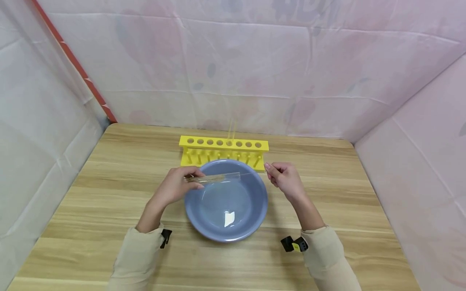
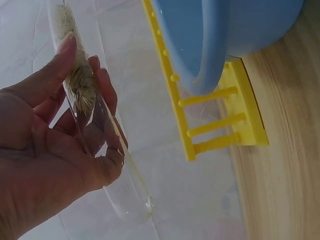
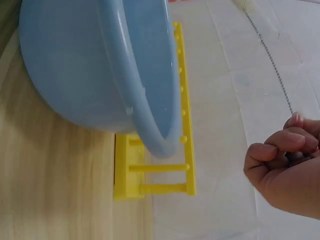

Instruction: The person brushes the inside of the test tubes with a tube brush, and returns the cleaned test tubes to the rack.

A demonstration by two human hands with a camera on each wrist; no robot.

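The left hand (image 1: 178, 184) holds a clear glass test tube (image 1: 218, 178) above the far left part of a blue plastic basin (image 1: 204, 226), its thumb on one side and its fingers curled round the other. The tube lies nearly level, its open mouth toward the right and its rounded end toward the left. Inside it sit the pale bristles of a test-tube brush (image 2: 81, 87). The brush's thin twisted-wire handle (image 3: 272, 62) runs out of the mouth to the right hand (image 1: 287, 178), which pinches it between thumb and curled fingers just beyond the basin's far right rim. The two hands are well apart, joined only by tube and wire.

On the far side of the basin stands a yellow test-tube rack (image 1: 214, 146) with eight holes along its top bar and a row of pegs below. A second test tube (image 1: 231, 131) stands upright in the fifth hole from the left.

Basin and rack rest on a wood-grain tabletop (image 1: 327, 173). Pale patterned cloth (image 1: 255, 56) hangs behind and at both sides, with a red strip (image 1: 73, 60) at the far left corner.
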